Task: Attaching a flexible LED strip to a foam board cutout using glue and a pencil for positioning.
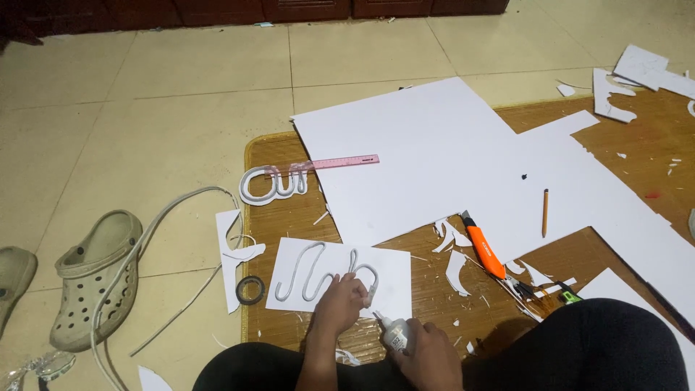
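Observation:
A white foam sheet lies on the woven mat in front of me, with raised white script lettering standing on it. My left hand presses fingertips on the right end of that lettering. My right hand grips a small white glue bottle, its nozzle pointing up-left toward the lettering by my left fingers. A second piece of finished white lettering lies farther up the mat.
A pink ruler, an orange utility knife, a pencil, a tape roll and large white boards lie around. Foam scraps litter the mat. A beige clog and white cord are on the left tiles.

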